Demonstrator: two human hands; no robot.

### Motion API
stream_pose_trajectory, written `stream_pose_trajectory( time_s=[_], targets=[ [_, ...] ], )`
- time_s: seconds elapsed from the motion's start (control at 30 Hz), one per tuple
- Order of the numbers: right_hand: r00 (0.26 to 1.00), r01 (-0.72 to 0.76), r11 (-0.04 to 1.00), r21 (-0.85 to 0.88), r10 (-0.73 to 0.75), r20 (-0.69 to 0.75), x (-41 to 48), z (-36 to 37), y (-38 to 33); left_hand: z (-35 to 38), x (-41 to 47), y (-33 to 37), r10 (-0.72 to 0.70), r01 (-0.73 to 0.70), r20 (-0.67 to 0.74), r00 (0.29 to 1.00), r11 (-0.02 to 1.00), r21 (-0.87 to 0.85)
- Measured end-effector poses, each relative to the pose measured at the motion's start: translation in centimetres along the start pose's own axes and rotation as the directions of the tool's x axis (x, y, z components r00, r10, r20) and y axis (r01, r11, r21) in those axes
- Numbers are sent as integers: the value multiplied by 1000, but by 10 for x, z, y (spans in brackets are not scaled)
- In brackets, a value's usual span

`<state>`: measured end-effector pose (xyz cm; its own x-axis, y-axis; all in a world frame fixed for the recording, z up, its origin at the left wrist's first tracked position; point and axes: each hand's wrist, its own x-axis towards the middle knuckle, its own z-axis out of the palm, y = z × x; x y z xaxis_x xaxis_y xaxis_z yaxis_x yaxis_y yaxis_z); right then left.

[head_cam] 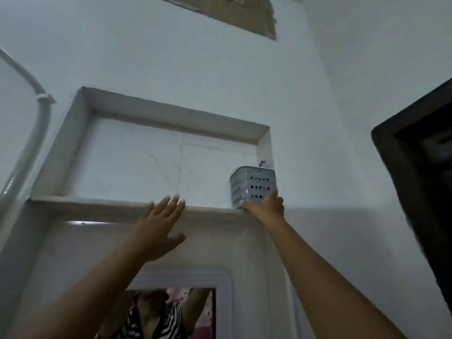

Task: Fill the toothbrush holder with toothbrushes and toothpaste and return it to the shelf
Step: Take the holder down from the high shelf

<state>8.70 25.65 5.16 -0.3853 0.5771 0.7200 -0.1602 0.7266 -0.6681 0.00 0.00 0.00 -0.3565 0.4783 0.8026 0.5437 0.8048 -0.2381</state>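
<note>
A pale grey toothbrush holder with rows of round holes stands upright at the right end of the recessed wall shelf. A small purple tip pokes above its rim; the rest of its contents are hidden. My right hand reaches up and grips the holder's lower front corner. My left hand is raised with fingers spread, its fingertips at the shelf's front edge, holding nothing.
The niche is set high in a white tiled wall. A white-framed mirror hangs below it and reflects a person in a striped top. A white pipe runs down the left. A dark door frame stands at the right.
</note>
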Motion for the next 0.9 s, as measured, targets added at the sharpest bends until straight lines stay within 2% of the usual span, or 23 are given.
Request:
stream_pose_trajectory(
  time_s=[0.07,0.13,0.27,0.33,0.5,0.63,0.7,0.77,0.83,0.9],
  targets=[
    [998,-31,1000,-5,31,-45,6,3,-4,9,0,-2,-15,10,-43,999,993,-120],
    [996,-56,998,-29,54,-72,11,8,-9,16,1,-7,-12,3,-61,998,988,-153],
    [990,-49,984,-171,25,-142,23,20,-21,7,10,-10,3,-1,8,1000,983,-183],
    [990,-12,986,-168,-12,-142,26,24,-28,5,12,-10,-15,21,37,999,982,-189],
    [997,51,998,33,-49,-54,31,13,-38,-9,13,-3,-65,86,88,994,961,-262],
    [988,151,953,264,-146,-40,4,-16,-42,-36,11,9,-109,171,171,979,900,-401],
    [979,199,911,361,-203,-28,-19,-32,-42,-51,4,18,-103,194,179,978,760,-620],
    [964,234,870,434,-265,10,-49,-46,-38,-63,-9,34,-127,202,159,979,515,-833],
    [946,248,845,475,-316,68,-88,-55,-26,-71,-29,54,-152,190,148,977,316,-930],
    [919,224,842,491,-350,180,-135,-57,-7,-70,-60,79,-184,196,163,969,176,-965]
  ],
)
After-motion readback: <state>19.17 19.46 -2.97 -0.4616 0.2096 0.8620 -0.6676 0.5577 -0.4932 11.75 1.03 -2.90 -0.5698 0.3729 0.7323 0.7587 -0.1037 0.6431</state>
